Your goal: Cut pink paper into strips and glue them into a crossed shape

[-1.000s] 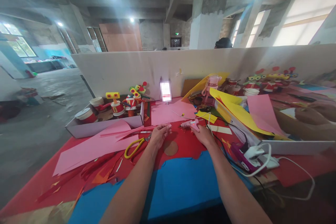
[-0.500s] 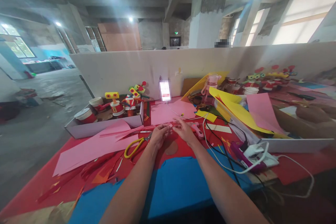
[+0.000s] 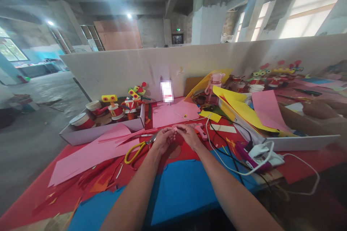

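My left hand (image 3: 165,140) is closed in a pinch on a small pink paper piece (image 3: 175,129). From the other side, my right hand (image 3: 190,136) has its fingers pressed on that same piece, so both hands meet over the red table cover. A pink glue gun (image 3: 201,132) lies just beyond my right hand. Beside my left wrist rest yellow-handled scissors (image 3: 135,152), their blades partly hidden by the hand. Under my hands is a brownish round disc (image 3: 175,152), partly covered. Pink paper sheets (image 3: 81,157) lie to the left.
A box (image 3: 103,133) at left holds paper-cup figures (image 3: 116,111). A lit phone (image 3: 167,92) leans against the white partition (image 3: 121,66). At right are a box with yellow paper (image 3: 241,110), a purple power strip (image 3: 253,157) with looping cables, and a pink bottle (image 3: 214,85).
My right fingers, raised and spread before, have come down and closed on the pink paper piece against my left hand. The view has turned slightly right.
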Tool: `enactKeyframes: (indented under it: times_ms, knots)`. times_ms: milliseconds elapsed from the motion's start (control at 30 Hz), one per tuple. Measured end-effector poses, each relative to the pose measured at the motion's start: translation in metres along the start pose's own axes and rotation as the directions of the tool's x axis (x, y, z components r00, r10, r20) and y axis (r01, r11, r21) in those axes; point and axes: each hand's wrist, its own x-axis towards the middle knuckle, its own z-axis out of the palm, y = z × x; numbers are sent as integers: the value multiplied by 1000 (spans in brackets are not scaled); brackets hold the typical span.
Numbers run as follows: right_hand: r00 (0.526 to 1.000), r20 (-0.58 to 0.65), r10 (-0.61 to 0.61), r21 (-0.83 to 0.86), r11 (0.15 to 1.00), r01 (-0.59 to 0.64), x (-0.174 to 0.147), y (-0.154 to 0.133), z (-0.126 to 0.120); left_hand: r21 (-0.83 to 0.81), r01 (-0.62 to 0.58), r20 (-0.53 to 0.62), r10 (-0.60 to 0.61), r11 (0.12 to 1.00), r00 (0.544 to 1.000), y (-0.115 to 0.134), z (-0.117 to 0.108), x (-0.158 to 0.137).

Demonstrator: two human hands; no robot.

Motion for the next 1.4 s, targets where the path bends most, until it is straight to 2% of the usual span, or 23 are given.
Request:
enactKeyframes:
  times_ms: [200,433,700,967,1100,1400]
  knots:
    - [996,33,83,117,989,-86,-2,-4,1,21,25,22,-25,999,999,0,1,0]
    - [988,30,151,202,967,-154,-5,-10,3,72,-128,-40,131,989,991,1,7,-2]
    - [980,34,195,277,941,-196,-4,-6,2,175,-184,-37,193,967,980,-1,3,1]
    - [962,74,265,237,932,-275,-8,-14,0,282,-215,-28,232,935,972,-1,2,1]
    - [970,86,227,155,959,-238,-9,-18,-1,211,-159,-32,169,964,985,-1,1,1]
    - [994,97,51,24,998,-53,-5,-7,0,135,-80,-15,82,988,996,-1,-4,4]
